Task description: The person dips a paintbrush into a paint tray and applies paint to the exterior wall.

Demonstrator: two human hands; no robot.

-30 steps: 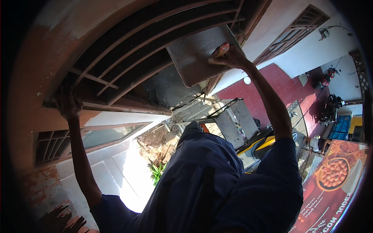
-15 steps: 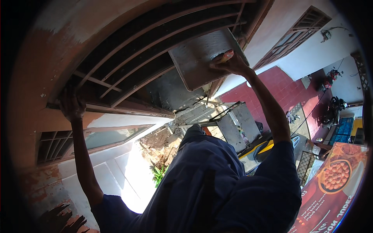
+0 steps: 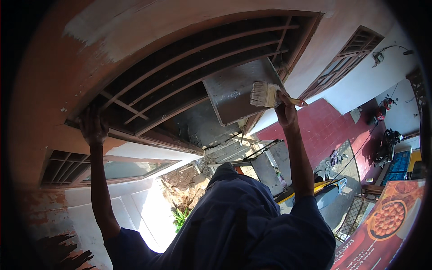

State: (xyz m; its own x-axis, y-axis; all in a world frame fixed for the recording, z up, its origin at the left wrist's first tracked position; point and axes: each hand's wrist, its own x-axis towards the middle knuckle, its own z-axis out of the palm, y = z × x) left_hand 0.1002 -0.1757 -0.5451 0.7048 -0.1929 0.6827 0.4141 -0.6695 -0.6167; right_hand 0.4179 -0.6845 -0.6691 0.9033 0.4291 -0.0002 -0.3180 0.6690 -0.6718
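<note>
My right hand [image 3: 287, 111] is closed around a wide flat paintbrush [image 3: 265, 94] with pale, stained bristles; its short handle sticks out past my fingers to the right. Behind the bristles is a dark brown rectangular panel [image 3: 229, 96] with a raised rim, set against the window bars. From this view I cannot tell whether the bristles touch it. On the left, my left hand [image 3: 93, 128] grips the lower left corner of the brown window frame [image 3: 171, 139], its fingers over the edge. Curved brown bars [image 3: 189, 49] span the opening above.
Peeling orange and whitish wall [image 3: 90, 31] surrounds the window. Far below lie rubble [image 3: 180, 186], a green plant [image 3: 181, 218] and red tiled floor [image 3: 306, 121]. A yellow and grey motorbike [image 3: 326, 191] and a printed food banner [image 3: 382, 225] are at lower right.
The paintbrush has swung round in my right hand, so its bristles now show at the panel and its handle points right. My right forearm is lower. My left hand keeps its hold on the frame.
</note>
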